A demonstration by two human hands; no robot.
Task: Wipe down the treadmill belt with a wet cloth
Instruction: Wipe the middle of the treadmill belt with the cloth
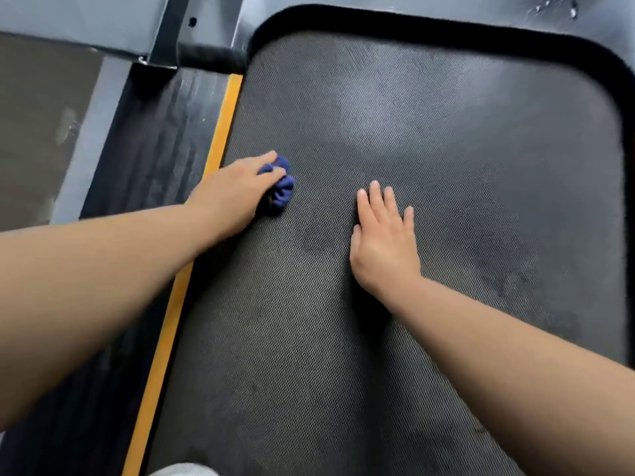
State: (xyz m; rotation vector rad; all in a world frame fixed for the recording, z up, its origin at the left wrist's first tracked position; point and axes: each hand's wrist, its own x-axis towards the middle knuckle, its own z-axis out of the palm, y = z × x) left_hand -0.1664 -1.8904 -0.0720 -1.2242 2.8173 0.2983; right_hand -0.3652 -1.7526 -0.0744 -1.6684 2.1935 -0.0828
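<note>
The dark, textured treadmill belt [429,159] fills most of the head view, with darker damp-looking patches near the middle and right. My left hand [237,190] grips a bunched blue cloth [281,190] and holds it down on the belt close to the belt's left edge. My right hand [385,242] lies flat on the belt to the right of the cloth, fingers straight and slightly spread, holding nothing.
An orange strip [192,269] runs along the belt's left edge, with a black ribbed side rail [137,187] beyond it. The grey motor cover [446,8] with a black rim curves round the belt's far end. A frame upright [178,32] stands at the upper left.
</note>
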